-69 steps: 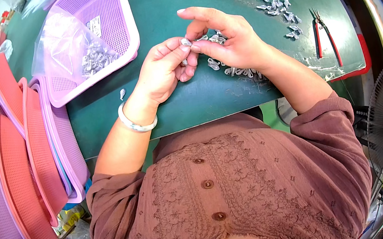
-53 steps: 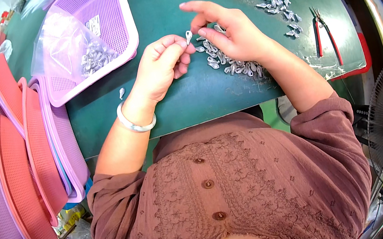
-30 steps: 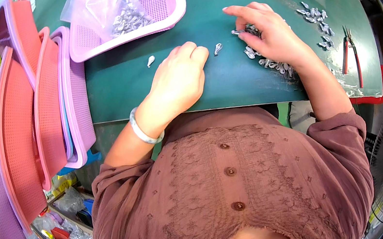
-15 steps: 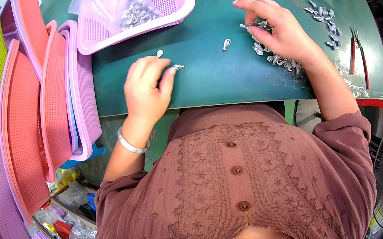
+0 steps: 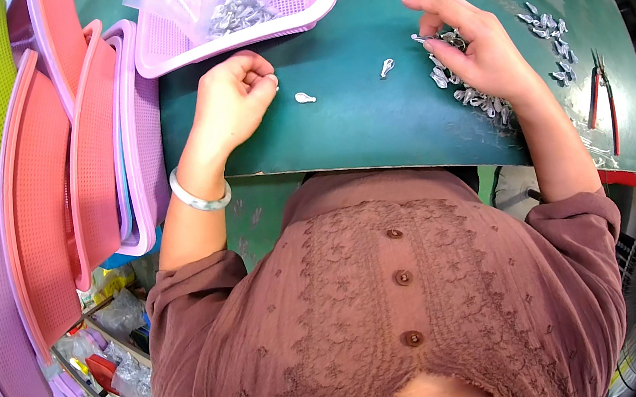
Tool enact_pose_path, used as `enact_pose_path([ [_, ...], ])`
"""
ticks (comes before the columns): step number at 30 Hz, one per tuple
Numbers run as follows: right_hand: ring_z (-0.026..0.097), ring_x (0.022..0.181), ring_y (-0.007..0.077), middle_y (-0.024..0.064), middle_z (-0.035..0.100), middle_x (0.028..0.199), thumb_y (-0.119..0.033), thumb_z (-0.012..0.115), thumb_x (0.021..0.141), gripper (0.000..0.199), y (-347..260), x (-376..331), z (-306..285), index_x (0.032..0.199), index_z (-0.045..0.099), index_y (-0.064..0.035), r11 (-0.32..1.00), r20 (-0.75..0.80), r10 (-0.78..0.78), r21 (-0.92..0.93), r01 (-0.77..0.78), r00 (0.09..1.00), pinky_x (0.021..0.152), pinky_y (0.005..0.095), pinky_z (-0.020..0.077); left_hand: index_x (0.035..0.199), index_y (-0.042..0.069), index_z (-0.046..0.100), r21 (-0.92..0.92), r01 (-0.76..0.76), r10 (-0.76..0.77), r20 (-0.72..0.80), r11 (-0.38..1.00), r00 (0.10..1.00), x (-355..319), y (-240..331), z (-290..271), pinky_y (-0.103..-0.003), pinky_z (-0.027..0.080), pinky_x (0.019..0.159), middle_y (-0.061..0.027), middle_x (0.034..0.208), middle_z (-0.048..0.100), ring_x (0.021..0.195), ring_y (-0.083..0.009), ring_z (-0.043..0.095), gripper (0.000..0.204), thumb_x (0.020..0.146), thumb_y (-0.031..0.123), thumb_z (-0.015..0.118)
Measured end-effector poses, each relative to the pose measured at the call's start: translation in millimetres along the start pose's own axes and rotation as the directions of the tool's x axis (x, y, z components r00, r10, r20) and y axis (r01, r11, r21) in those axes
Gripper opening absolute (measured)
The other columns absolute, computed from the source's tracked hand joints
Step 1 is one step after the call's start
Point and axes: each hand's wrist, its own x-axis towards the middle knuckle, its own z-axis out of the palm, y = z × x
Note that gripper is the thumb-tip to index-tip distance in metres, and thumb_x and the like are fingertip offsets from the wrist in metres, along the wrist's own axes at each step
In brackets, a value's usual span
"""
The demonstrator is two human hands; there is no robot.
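Left hand, upper centre-left of the frame: fingers curled inward toward the palm, thumb and forefinger tips close together at the hand's right edge. Whether a piece is pinched there cannot be told. The hand rests on the green surface, just below the purple mesh tray.

Right hand, upper right: fingers spread and arched, tips down on the heap of small silver metal parts. Thumb and forefinger are slightly apart over the heap's top edge; a grip on any one part cannot be confirmed.

Change against half a second ago: the left hand has closed further and moved up and right, nearer the tray. The loose silver part now lies just right of its fingertips, apart from them. The right hand remains on the heap, little changed.

Loose part, upper centre: teardrop shape, long axis roughly left-right, rounded end left, narrow end pointing right. A second loose part lies between it and the heap, long axis tilted, narrow end toward lower left.

Surroundings: clear plastic bag holding more silver parts inside the tray, top of frame. Second scatter of parts at far right. Red-handled pliers at right edge. Stacked pink, purple and green mesh trays stand on edge at left. White bangle on the left wrist.
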Motion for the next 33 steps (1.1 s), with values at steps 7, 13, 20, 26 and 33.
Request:
enact_pose_path([
  [7, 0.055, 0.076, 0.0222, 0.0056, 0.057, 0.078, 0.001, 0.058, 0.073, 0.046, 2, 0, 2, 0.117, 0.053, -0.0107, 0.999, -0.045, -0.040, 0.010, 0.040, 0.998, 0.064, 0.0321, 0.0446, 0.088, 0.002, 0.055, -0.760, 0.402, -0.122, 0.399, 0.510, 0.909, 4, -13, -16, -0.019, 0.038, 0.046, -0.0047, 0.070, 0.055, 0.055, -0.0095, 0.050, 0.008, 0.083, 0.008, 0.054],
  [13, 0.055, 0.076, 0.0216, 0.0057, 0.058, 0.081, 0.000, 0.057, 0.073, 0.047, 4, 0, 1, 0.118, 0.052, -0.0110, 0.999, -0.038, -0.051, 0.012, 0.052, 0.998, 0.062, 0.0309, 0.0440, 0.091, -0.001, 0.055, -0.844, 0.522, 0.162, 0.536, 0.124, 0.829, 3, -22, -13, -0.022, 0.042, 0.052, -0.0072, 0.075, 0.055, 0.059, -0.0123, 0.051, 0.011, 0.085, 0.007, 0.050],
  [20, 0.055, 0.077, 0.0221, 0.0066, 0.058, 0.081, 0.000, 0.057, 0.073, 0.046, 4, 0, 3, 0.118, 0.052, -0.0100, 0.998, -0.040, -0.054, 0.012, 0.055, 0.998, 0.063, 0.0313, 0.0442, 0.094, -0.002, 0.054, -0.852, 0.516, 0.169, 0.524, 0.090, 0.835, 1, -22, -11, -0.021, 0.041, 0.051, -0.0067, 0.074, 0.053, 0.058, -0.0117, 0.048, 0.013, 0.086, 0.007, 0.049],
  [26, 0.056, 0.077, 0.0228, 0.0073, 0.057, 0.080, 0.000, 0.057, 0.073, 0.046, 4, 0, 2, 0.118, 0.052, -0.0086, 0.998, -0.039, -0.058, 0.013, 0.058, 0.998, 0.067, 0.0326, 0.0453, 0.096, -0.001, 0.051, -0.863, 0.491, 0.102, 0.503, 0.122, 0.858, -2, -19, -10, -0.020, 0.038, 0.049, -0.0055, 0.073, 0.050, 0.056, -0.0100, 0.044, 0.014, 0.088, 0.010, 0.048],
  [33, 0.056, 0.076, 0.0198, 0.0063, 0.058, 0.081, 0.002, 0.057, 0.073, 0.045, 6, -2, 2, 0.117, 0.052, -0.0074, 0.994, -0.050, -0.042, 0.100, 0.047, 0.998, 0.070, 0.0306, 0.0460, 0.087, 0.002, 0.055, -0.654, 0.338, -0.118, 0.357, 0.677, 0.927, -5, -9, -8, -0.017, 0.038, 0.047, -0.0026, 0.068, 0.054, 0.055, -0.0074, 0.049, 0.008, 0.084, 0.009, 0.053],
])
